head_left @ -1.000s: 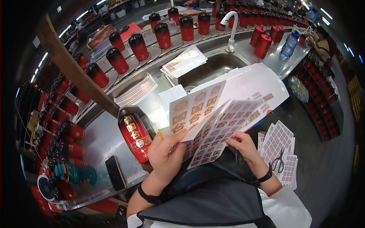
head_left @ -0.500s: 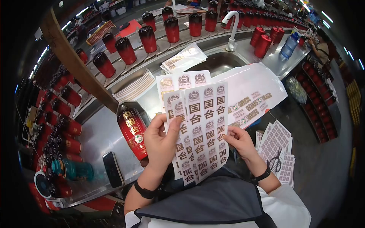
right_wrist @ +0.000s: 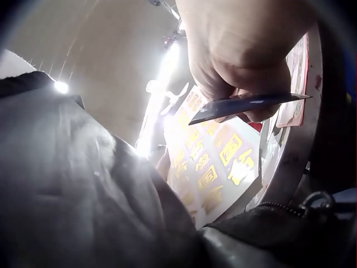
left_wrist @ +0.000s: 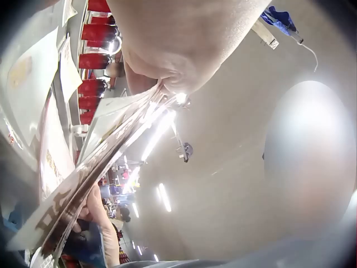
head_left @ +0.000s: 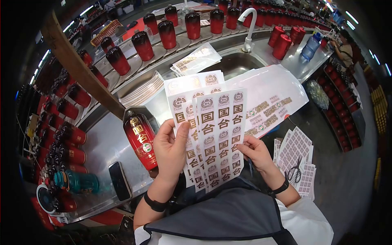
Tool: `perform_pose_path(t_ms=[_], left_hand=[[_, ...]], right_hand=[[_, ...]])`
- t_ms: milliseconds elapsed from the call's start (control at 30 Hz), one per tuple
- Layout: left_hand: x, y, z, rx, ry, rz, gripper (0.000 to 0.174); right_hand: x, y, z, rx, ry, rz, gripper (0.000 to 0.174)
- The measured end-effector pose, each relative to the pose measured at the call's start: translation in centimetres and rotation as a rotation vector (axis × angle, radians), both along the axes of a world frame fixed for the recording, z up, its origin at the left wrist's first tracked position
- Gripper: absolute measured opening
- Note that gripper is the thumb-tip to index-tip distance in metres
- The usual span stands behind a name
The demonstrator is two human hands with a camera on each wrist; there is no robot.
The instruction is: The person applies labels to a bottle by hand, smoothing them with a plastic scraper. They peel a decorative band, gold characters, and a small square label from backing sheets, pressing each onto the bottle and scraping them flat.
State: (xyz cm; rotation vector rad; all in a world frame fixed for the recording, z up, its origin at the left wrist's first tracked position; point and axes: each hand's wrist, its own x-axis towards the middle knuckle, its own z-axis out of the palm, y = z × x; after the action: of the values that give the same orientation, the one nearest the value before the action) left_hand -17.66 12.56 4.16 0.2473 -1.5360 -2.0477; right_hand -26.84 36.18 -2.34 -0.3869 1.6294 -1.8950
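Note:
Several white sheets of stickers (head_left: 222,134), printed in dark gold with crests and large characters, are held upright and fanned in front of me. My left hand (head_left: 169,149) grips their left side, thumb across the front. My right hand (head_left: 259,153) pinches the right edge of the front sheet. In the right wrist view, a dark, flat, pointed blade-like piece (right_wrist: 245,106) sits under the right fingers; its full shape is hidden. A red and black bottle (head_left: 141,141) with gold characters lies left of my left hand.
A big white sheet (head_left: 286,90) with gold stickers lies by the sink (head_left: 237,67) and white tap (head_left: 250,34). More sticker sheets (head_left: 292,145) and black scissors (head_left: 293,173) are at lower right. A phone (head_left: 119,180) and teal bottle (head_left: 77,181) lie left. Red-black bottles (head_left: 167,34) line the conveyor.
The sheets, first angled and parted with their faces turned aside, have swung round to face me and spread slightly. The bottles on the conveyor have shifted left.

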Motion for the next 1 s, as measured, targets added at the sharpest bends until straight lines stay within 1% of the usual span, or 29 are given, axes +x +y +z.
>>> perform_pose_path(t_ms=[67, 133, 200, 300, 333, 367, 400, 433, 467, 500, 567, 600, 633, 667, 700, 733, 767, 800, 833, 867, 933, 967, 1000], left_hand=[[0.0, 0.0, -0.1, -0.017, -0.007, 0.003, 0.019], [-0.2, 0.2, -0.1, -0.02, 0.04, 0.045, 0.025], [0.2, -0.1, -0.2, -0.043, 0.021, 0.046, 0.028], [0.5, -0.8, -0.3, -0.088, 0.017, 0.045, 0.035], [1.7, -1.8, -0.6, -0.112, 0.037, 0.056, 0.039], [1.7, -1.8, -0.6, -0.118, 0.037, 0.041, 0.039], [1.6, -1.8, -0.6, -0.166, 0.052, 0.066, 0.043], [1.7, -2.1, -0.6, -0.214, 0.07, 0.093, 0.047], [2.1, -2.3, -0.7, -0.197, 0.087, 0.086, 0.055], [2.7, -2.8, -0.7, -0.202, 0.092, 0.07, 0.055], [4.1, -3.8, -0.1, -0.207, 0.07, -0.085, 0.061], [4.2, -3.5, 0.2, -0.151, 0.108, -0.08, 0.06], [4.4, -3.8, 0.1, -0.151, 0.114, -0.09, 0.06], [3.9, -3.8, 0.0, -0.134, 0.081, -0.074, 0.054], [4.0, -4.0, -0.1, -0.118, 0.056, -0.056, 0.048], [3.9, -4.1, 0.0, -0.077, 0.055, -0.036, 0.027], [4.1, -4.4, 0.1, -0.076, 0.06, -0.035, 0.027], [4.5, -5.0, 0.1, -0.062, 0.037, -0.044, 0.02], [4.6, -5.2, 0.2, -0.046, 0.017, -0.047, 0.016], [4.7, -5.2, 0.3, -0.044, 0.024, -0.031, 0.016], [3.8, -4.7, 0.7, 0.027, -0.01, -0.054, 0.023], [3.8, -4.5, 0.8, 0.025, 0.0, -0.041, 0.023], [3.7, -4.3, 1.0, 0.058, 0.005, -0.045, 0.025]], right_hand=[[0.0, 0.1, -0.2, -0.004, 0.005, -0.014, 0.015], [0.0, 0.2, -0.4, -0.01, 0.011, -0.032, 0.014], [0.2, 0.4, -0.5, -0.075, -0.006, -0.083, 0.016], [0.5, 0.9, 0.2, -0.056, -0.034, -0.146, 0.015], [1.7, 0.5, 0.4, -0.08, -0.033, -0.181, 0.016], [1.3, 1.9, -0.1, -0.108, -0.012, -0.212, 0.018], [0.8, 3.7, -0.1, -0.09, 0.015, -0.269, 0.019], [0.7, 5.4, 0.7, -0.059, 0.01, -0.379, 0.02], [0.6, 7.6, 1.3, -0.071, 0.026, -0.486, 0.02], [0.2, 11.1, 0.9, -0.046, 0.092, -0.57, 0.021], [0.2, 18.5, -0.2, 0.016, 0.21, -0.773, 0.022], [0.7, 24.0, -1.4, 0.115, 0.221, -0.792, 0.026], [1.4, 27.4, -3.1, 0.166, 0.301, -0.921, 0.03], [1.5, 33.3, -5.8, 0.26, 0.334, -0.95, 0.033], [3.1, 36.6, -7.9, 0.332, 0.364, -1.028, 0.03], [4.9, 41.3, -11.8, 0.366, 0.358, -1.051, 0.028], [7.2, 45.2, -15.6, 0.501, 0.323, -1.095, 0.027], [9.9, 47.8, -19.5, 0.568, 0.282, -1.132, 0.027], [12.3, 49.6, -22.6, 0.623, 0.261, -1.136, 0.026], [11.2, 52.3, -24.5, 0.618, 0.273, -1.122, 0.026], [19.8, 53.4, -34.1, 1.201, 0.075, -1.074, 0.048], [18.7, 55.7, -36.2, 1.486, -0.025, -1.034, 0.061], [21.8, 54.7, -31.4, 1.475, -0.01, -1.032, 0.061]])
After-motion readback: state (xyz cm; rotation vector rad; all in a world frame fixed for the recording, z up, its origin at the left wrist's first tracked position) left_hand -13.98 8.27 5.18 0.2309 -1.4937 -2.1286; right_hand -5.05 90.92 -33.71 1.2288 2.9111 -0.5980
